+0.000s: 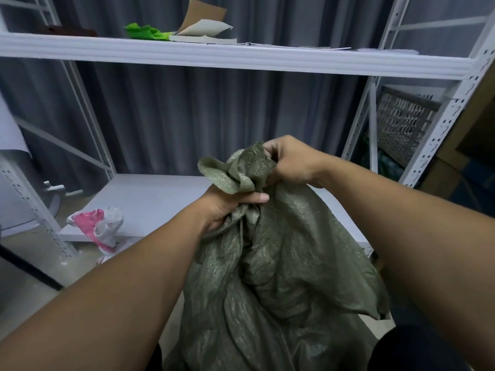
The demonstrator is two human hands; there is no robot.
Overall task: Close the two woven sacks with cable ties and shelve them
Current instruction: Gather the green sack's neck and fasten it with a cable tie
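A woven sack [267, 263] stands in front of a shelving rack [442, 124], a person's left hand [227, 207] gripping its gathered neck and the right hand [289, 164] gripping the bunched mouth just above, to the right; behind the sack lies the lower shelf [150, 199], a crumpled bag [99, 226] at its front left corner; on the upper shelf [214, 54], a cloth [147, 32] lies left of an open pad [203, 33]; a curtain [187, 116] hangs behind the rack; a crate [404, 129] sits beyond the right upright.
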